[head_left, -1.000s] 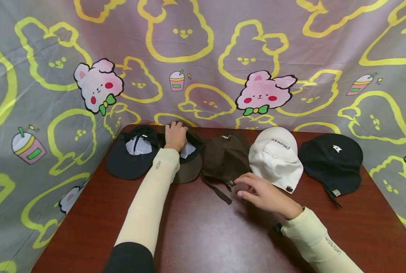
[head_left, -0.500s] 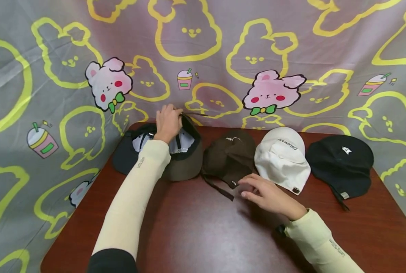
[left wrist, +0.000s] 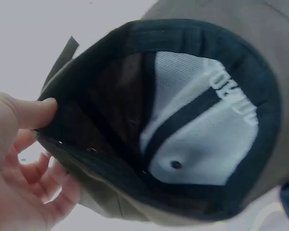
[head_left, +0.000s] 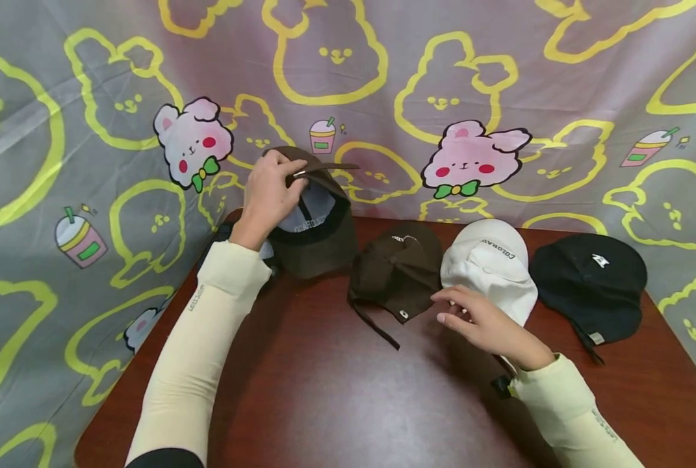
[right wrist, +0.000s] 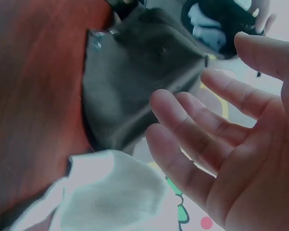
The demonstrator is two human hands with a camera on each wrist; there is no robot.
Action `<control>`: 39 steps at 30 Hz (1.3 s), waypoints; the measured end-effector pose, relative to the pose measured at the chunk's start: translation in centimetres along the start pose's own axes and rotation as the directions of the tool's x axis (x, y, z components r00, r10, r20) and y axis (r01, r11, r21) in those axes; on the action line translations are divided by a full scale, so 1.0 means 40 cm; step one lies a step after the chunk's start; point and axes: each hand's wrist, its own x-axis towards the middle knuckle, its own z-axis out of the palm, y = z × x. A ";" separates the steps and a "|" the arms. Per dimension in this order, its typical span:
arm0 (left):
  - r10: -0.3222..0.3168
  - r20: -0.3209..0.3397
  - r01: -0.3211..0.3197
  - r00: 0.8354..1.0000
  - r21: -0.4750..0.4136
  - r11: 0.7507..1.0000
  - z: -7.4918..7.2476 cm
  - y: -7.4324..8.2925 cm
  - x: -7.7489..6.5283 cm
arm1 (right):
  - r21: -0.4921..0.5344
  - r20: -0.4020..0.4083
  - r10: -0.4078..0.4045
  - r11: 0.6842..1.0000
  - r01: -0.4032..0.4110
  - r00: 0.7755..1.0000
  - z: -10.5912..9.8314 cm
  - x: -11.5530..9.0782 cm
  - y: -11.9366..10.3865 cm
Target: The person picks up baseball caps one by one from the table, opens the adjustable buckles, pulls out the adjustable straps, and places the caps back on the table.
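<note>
In the head view my left hand [head_left: 268,195] pinches the back edge of a dark brown baseball cap [head_left: 318,253] near its strap. The cap hangs tilted over the table's back left, brim low. Its white-lined inside shows in the left wrist view, where the thumb [left wrist: 38,110] presses on the inner band and the fingers lie outside. My right hand [head_left: 494,325] hovers with relaxed fingers and holds nothing. It overlaps a white cap [head_left: 488,244] in the head view, with another brown cap [head_left: 394,266] just to its left.
A black cap [head_left: 587,279] lies at the right of the row. Another dark cap [head_left: 214,242] at the far left is mostly hidden behind my left hand. The caps are on a reddish-brown table [head_left: 348,377], with a patterned cloth [head_left: 371,78] hanging behind.
My left hand has pulled the dark brown cap up off the table by its back edge, tipping its inside toward me. The right hand has shifted slightly right.
</note>
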 end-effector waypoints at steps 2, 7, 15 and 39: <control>0.003 -0.015 -0.004 1.000 -0.050 0.999 -0.027 0.019 -0.012 | 0.005 -0.011 -0.001 1.000 0.001 1.000 -0.013 -0.001 0.000; 0.039 -0.047 -0.043 0.998 -0.096 0.994 -0.058 0.058 -0.047 | 0.010 -0.022 -0.035 0.999 0.036 0.999 -0.019 0.000 -0.006; 0.147 0.016 -0.144 0.989 -0.110 0.983 -0.055 0.157 -0.094 | 0.009 -0.118 -0.021 1.000 0.022 0.993 -0.035 0.021 -0.046; 0.319 0.064 -0.283 0.946 -0.323 0.903 0.120 0.317 -0.160 | -0.157 -0.648 -0.173 0.983 0.092 0.742 -0.034 0.195 -0.127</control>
